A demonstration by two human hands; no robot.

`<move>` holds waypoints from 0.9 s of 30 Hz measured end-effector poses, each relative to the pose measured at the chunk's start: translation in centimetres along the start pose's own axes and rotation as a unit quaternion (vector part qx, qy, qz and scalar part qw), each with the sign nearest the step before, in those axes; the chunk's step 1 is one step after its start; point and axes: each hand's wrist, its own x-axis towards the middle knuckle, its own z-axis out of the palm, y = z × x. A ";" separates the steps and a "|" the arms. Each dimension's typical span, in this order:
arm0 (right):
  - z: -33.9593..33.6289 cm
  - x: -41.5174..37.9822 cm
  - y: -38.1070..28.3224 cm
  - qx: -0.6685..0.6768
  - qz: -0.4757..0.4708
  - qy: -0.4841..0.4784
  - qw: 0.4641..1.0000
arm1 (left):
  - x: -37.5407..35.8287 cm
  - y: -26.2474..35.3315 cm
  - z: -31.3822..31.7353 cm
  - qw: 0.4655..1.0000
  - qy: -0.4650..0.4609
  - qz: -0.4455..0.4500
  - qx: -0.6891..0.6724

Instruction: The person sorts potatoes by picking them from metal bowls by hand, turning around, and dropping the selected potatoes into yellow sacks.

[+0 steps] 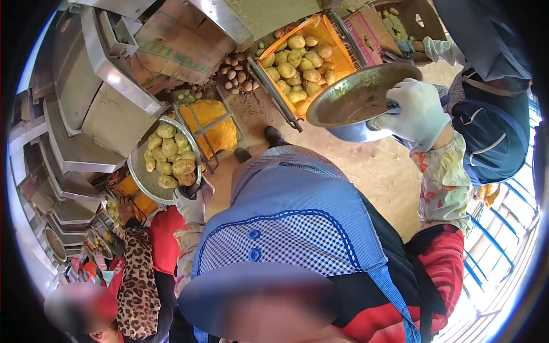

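My right hand (416, 114), in a white glove, grips the rim of a metal basin (366, 94). The basin is tilted, and I see only dull, dirty-looking metal inside it. On the other side my left hand (191, 203), gloved too, is closed at the near edge of a metal bowl (139, 171). Potatoes (169, 150) are heaped in that bowl; my left fingertips are partly hidden by its rim. Just beyond the basin stands a crate lined with an orange bag (338, 43), full of large potatoes (297, 60).
Another framed orange bag (213, 123) stands beside the bowl. Small dark potatoes (235, 77) lie on the floor by cardboard (177, 48). Metal machinery (108, 126) lines the left. Co-workers are close: one in leopard-print sleeves (138, 280), one with a dark backpack (494, 128).
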 end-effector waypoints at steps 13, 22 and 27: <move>23.3 3.9 -0.8 0.079 0.025 -0.016 0.996 | 0.5 1.5 -0.7 0.999 -0.015 -0.025 -0.016; 17.2 3.4 -3.0 0.044 0.057 -0.119 0.990 | -0.5 0.8 0.0 0.999 0.018 0.001 -0.037; 15.2 4.5 -7.1 0.070 0.004 -0.052 0.996 | -1.1 0.5 -0.7 0.996 0.009 0.013 -0.090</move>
